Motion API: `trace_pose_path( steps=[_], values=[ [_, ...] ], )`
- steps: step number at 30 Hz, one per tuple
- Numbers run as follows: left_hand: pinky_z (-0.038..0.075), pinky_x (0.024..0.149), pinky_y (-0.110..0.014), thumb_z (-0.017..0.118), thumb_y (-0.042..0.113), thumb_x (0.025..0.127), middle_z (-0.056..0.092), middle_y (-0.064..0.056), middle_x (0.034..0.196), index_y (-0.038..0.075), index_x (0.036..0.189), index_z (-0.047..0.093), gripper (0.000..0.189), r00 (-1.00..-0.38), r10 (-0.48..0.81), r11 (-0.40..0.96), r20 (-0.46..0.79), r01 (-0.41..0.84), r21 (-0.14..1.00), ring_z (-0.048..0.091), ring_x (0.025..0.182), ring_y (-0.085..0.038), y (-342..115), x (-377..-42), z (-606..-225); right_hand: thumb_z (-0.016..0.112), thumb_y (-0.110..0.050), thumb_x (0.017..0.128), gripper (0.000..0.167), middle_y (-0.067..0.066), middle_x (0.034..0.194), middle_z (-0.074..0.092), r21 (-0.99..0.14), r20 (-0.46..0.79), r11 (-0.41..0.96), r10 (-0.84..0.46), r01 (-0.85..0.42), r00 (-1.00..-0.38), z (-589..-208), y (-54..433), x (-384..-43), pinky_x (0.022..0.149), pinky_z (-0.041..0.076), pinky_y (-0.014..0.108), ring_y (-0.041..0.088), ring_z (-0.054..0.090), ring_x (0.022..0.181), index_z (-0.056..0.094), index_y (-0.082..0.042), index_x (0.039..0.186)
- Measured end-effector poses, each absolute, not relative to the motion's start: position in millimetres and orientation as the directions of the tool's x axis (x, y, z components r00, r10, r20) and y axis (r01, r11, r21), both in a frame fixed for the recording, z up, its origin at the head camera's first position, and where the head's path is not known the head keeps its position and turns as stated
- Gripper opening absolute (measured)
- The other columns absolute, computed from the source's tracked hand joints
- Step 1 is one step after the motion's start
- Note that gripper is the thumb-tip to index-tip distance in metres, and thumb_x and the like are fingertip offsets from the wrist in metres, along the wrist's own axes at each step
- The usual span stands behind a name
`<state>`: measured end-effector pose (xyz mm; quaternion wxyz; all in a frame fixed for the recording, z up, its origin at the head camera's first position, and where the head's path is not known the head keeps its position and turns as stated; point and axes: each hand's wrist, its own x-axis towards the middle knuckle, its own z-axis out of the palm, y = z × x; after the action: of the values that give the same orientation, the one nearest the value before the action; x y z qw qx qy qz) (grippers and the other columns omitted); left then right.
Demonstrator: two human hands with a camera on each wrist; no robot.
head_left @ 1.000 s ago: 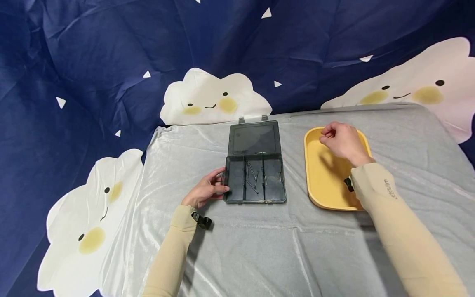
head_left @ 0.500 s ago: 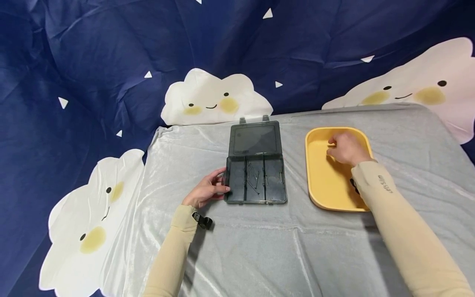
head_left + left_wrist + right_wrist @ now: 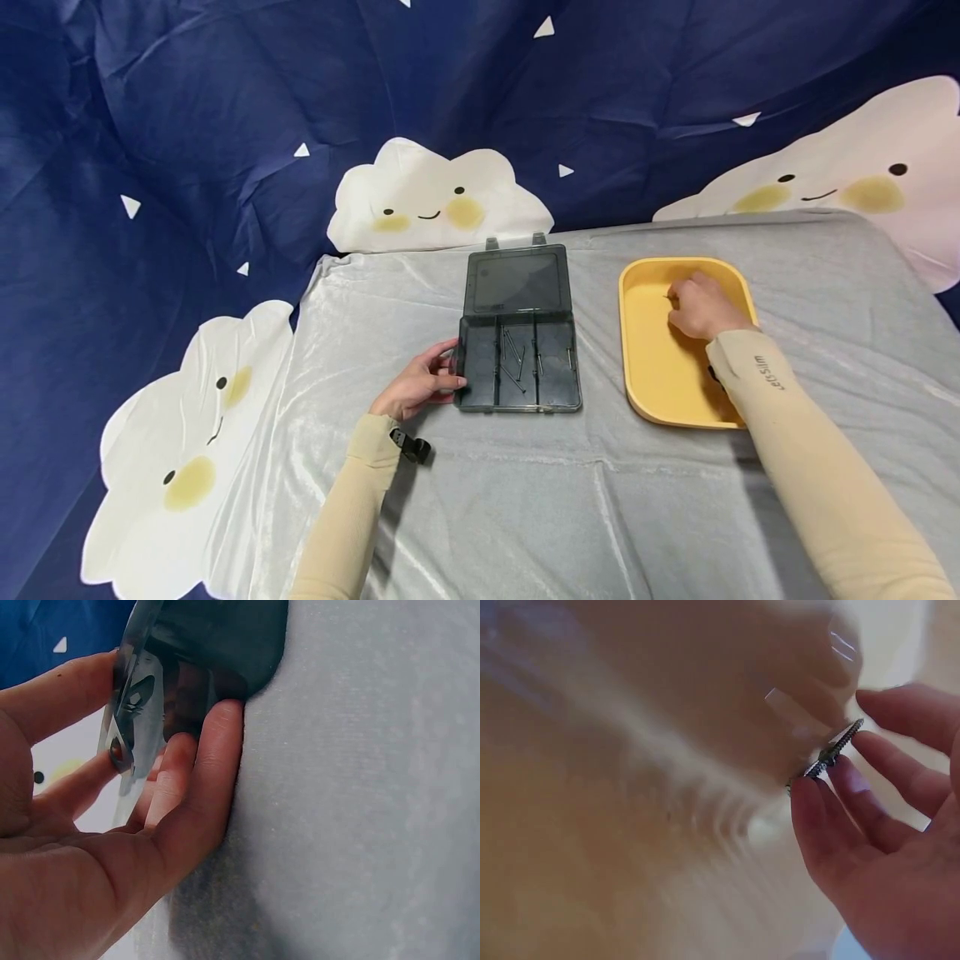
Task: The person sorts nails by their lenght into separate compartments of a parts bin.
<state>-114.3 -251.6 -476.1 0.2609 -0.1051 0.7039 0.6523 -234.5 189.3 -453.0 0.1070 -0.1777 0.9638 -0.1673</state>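
Observation:
A dark see-through organizer box (image 3: 477, 375) stands on the cloth with its lid (image 3: 517, 282) swung back. My left hand (image 3: 418, 383) grips its left side, thumb on the upper rim and fingers lower along the wall (image 3: 199, 769). Several long thin screws (image 3: 513, 380) lie in the middle compartment, and two shorter screws (image 3: 569, 359) are in the right one. Inside the yellow tray (image 3: 647, 375), my right hand (image 3: 705, 307) pinches a small threaded screw (image 3: 847, 739) between thumb and fingertips. Part of that screw is hidden behind the fingers.
Grey velvety cloth (image 3: 525, 500) covers the table. Behind it hangs a dark blue backdrop (image 3: 600, 100) printed with white clouds (image 3: 442, 183). The tray's raised walls surround the right hand, with a gap of cloth between tray and box.
My right hand has gone down from above the tray to its floor, and its fingers have closed together on a screw. The left hand and box stay where they were.

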Motion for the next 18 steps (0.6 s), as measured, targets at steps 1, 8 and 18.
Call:
trace_pose_path(
  steps=[1, 8, 18],
  values=[
    [0.055, 0.063, -0.027, 0.068, -0.006, 0.083, 0.051, -0.015, 0.125, 0.026, 0.150, 0.035, 0.081, -0.842, 0.192, 0.126, -0.504, -0.488, 0.864, 0.066, 0.086, -0.016, -251.4, -114.4, -476.1, 0.058, -0.004, 0.080, 0.030, 0.030, 0.101, 0.062, -0.357, -0.138, 0.880, -0.382, -0.314, -0.914, -453.3, 189.2, -234.5, 0.094, 0.039, 0.055, 0.044, 0.048, 0.101, 0.061, 0.014, 0.104],
    [0.056, 0.063, -0.027, 0.068, -0.006, 0.084, 0.051, -0.016, 0.128, 0.026, 0.150, 0.035, 0.081, -0.844, 0.195, 0.127, -0.500, -0.484, 0.866, 0.066, 0.087, -0.016, -251.0, -114.3, -477.4, 0.055, -0.003, 0.081, 0.019, 0.023, 0.093, 0.066, -0.358, -0.153, 0.878, -0.392, -0.319, -0.907, -453.6, 187.8, -234.3, 0.087, 0.046, 0.052, 0.039, 0.058, 0.092, 0.065, 0.007, 0.094],
    [0.056, 0.063, -0.027, 0.068, -0.005, 0.084, 0.051, -0.015, 0.125, 0.026, 0.150, 0.034, 0.081, -0.843, 0.188, 0.137, -0.503, -0.485, 0.864, 0.065, 0.087, -0.016, -250.4, -114.6, -475.7, 0.061, -0.009, 0.082, 0.005, 0.010, 0.078, 0.059, -0.376, -0.270, 0.877, -0.411, -0.298, -0.871, -445.3, 178.5, -229.7, 0.069, 0.041, 0.037, 0.029, 0.053, 0.076, 0.062, -0.006, 0.079]
  ],
)
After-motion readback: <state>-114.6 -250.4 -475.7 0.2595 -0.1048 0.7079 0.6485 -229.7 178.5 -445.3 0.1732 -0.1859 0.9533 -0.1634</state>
